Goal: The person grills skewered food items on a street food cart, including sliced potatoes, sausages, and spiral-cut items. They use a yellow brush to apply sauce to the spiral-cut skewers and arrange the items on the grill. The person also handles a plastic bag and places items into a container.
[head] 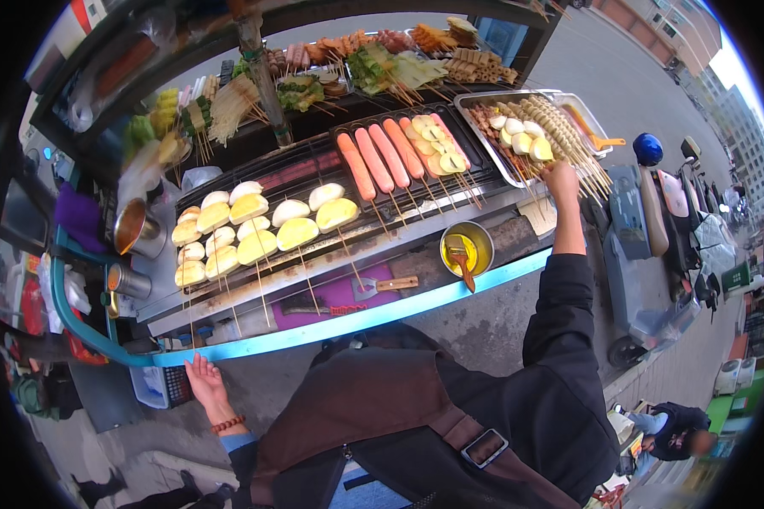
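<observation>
My right hand (pixel 559 179) is closed around the lower end of a skewer of yellow and white bun slices (pixel 523 141), which lies on other skewers in a metal tray (pixel 513 175). Palm up, my left hand (pixel 206 380) is at the cart's blue front rail (pixel 280 341). Its fingertips meet the lower end of the leftmost bun skewer (pixel 192 321); whether they grip it is unclear. Several skewers of yellow and white buns (pixel 248 210) rest on the grill's left part. Right of them, pink sausages on sticks (pixel 382 156) lie in a row beside skewered pale round slices (pixel 438 147).
A metal cup (pixel 488 249) of yellow liquid holds a brush (pixel 460 259). Left of it lies a wood-handled scraper (pixel 382 285) on a purple mat (pixel 309 298). Metal pots (pixel 139 232) stand at the left. Raw skewers (pixel 382 67) fill the back shelf. Scooters (pixel 636 223) are parked at right.
</observation>
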{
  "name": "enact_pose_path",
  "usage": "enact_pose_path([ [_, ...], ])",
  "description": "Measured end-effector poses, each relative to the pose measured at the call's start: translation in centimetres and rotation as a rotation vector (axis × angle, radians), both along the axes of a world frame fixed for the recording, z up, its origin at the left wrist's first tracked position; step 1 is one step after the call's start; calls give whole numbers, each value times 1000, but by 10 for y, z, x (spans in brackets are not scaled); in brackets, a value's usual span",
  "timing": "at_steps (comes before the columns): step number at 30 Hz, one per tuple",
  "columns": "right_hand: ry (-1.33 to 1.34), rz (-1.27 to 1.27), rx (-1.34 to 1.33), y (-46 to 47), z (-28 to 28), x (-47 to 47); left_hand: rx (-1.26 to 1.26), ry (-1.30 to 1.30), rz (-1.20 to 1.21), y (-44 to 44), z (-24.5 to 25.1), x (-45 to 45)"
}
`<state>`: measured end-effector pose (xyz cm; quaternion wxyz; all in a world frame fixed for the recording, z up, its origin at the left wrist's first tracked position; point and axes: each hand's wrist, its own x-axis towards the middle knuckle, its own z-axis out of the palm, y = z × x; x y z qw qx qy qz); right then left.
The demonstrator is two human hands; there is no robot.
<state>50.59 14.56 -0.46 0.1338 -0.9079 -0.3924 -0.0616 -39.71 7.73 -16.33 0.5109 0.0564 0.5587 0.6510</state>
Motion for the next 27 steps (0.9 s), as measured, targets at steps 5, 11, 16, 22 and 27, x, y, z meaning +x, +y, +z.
enact_pose_path([
  [5, -78, 28, 135, 7, -20, 23, 16, 2, 0, -2, 6, 14],
  [11, -188, 81, 279, 1, 31, -8, 27, -13, 39, -7, 7, 11],
  [16, -30, 374, 455, 25, 58, -154, 37, -34, 32, -10, 5, 8],
  [22, 261, 738, 440, 92, 5, -377, 39, -53, 17, -6, 9, -4],
  [27, 83, 773, 380, 128, -25, -473, 44, -69, 28, -9, 7, -26],
])
